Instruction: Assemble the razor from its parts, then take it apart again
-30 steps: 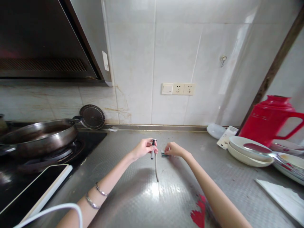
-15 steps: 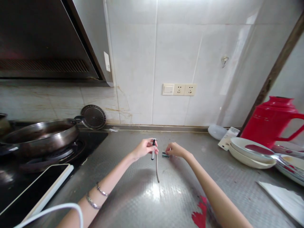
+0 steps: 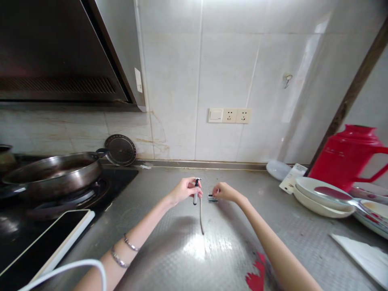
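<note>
Black and grey mark the slim, upright, T-shaped tool (image 3: 195,198).

Right hand (image 3: 223,191) partly hides flat item (image 3: 212,199), too small to identify. Left edge cuts range hood (image 3: 51,48); right edge, thermos handle (image 3: 371,178); bottom, red patch (image 3: 257,277).

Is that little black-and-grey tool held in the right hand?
No, the left hand holds the black-and-grey tool, and the right hand is apart from it.
</note>
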Demonstrator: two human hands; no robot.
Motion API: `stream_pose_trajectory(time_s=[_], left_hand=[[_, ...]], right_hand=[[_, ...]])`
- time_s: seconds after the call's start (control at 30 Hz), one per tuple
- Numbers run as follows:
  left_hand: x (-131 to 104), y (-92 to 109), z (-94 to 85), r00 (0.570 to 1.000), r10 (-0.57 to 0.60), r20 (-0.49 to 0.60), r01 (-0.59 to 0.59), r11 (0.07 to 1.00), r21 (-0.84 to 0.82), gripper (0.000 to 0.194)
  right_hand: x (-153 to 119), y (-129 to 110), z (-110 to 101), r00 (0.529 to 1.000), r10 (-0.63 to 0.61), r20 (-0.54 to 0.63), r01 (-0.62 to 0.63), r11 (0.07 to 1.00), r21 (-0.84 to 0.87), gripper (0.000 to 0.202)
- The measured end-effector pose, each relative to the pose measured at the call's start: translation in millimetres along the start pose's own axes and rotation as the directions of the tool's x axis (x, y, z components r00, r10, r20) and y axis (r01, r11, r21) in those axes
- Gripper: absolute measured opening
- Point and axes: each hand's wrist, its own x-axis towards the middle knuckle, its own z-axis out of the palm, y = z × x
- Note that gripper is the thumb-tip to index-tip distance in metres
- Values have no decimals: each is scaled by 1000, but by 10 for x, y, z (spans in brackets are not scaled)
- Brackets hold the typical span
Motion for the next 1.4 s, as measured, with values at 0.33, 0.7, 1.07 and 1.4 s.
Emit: stream_pose_trajectory(time_s=[0.33, 0.7, 1.07, 1.4], left_hand=[[6, 53, 10, 994, 27, -109, -25, 999, 22, 28], [-17, 169, 52, 978, 109, -177, -115, 993, -25, 36], [-42, 227, 56, 963, 185, -195, -189, 982, -3, 31], [-56, 251, 42, 963, 165, -214, -164, 986, 23, 30]], right_hand=[[-138, -298, -512, 995, -25, -97, 43, 980, 194, 23], [-417, -938, -899, 953, -225, -204, 268, 940, 212, 19], [-444, -1129, -838, 941, -252, -225, 288, 946, 148, 17], [-430, -1161, -790, 930, -264, -255, 308, 939, 151, 19]])
